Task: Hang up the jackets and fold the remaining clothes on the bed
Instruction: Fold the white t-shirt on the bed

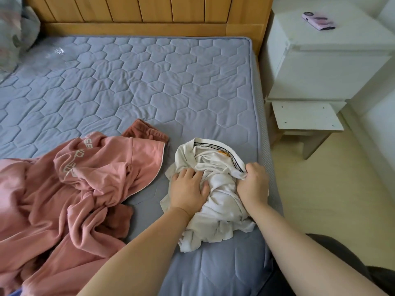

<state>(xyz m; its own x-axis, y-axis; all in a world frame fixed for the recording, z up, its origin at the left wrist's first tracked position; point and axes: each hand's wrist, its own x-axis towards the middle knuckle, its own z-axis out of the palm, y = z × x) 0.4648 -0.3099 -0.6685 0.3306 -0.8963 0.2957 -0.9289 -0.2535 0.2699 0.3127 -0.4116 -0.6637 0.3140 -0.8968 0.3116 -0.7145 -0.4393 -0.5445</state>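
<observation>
Crumpling hides most of the white T-shirt (222, 208): sleeves and hem cannot be told apart. The print on its dark neck tape is too small to read, and there is an orange mark inside the collar that I cannot identify.

Right hand (253, 184): fingertips are buried in the cloth and out of sight. The fingers are curled and pinch the collar edge on the shirt's right side, knuckles up, wrist slightly bent. The forearm runs back to the lower frame edge, over a dark garment that is cut off there.

Left hand (188, 189): palm down, fingers straight and spread, thumb out toward the right hand. It presses flat on the shirt's left half. The two hands are near each other, with a ridge of bunched fabric between them.

The shirt lies under both hands on the grey quilted mattress (128, 82), close to the mattress edge on the right-hand side.

Left of the left hand and just apart from the shirt lies a pink sweatshirt (85, 178) in a heap, running off the left and bottom edges. Its white lettering is folded and only partly legible.

Beyond the hands stands a wooden headboard (149, 13). Far left of it is a clear plastic bag (15, 33), cut off, its contents blurred.

Beyond the right hand, off the bed, stands a white nightstand (320, 60) with a phone (318, 20) on top. A white stool (307, 118) stands just in front of it.
</observation>
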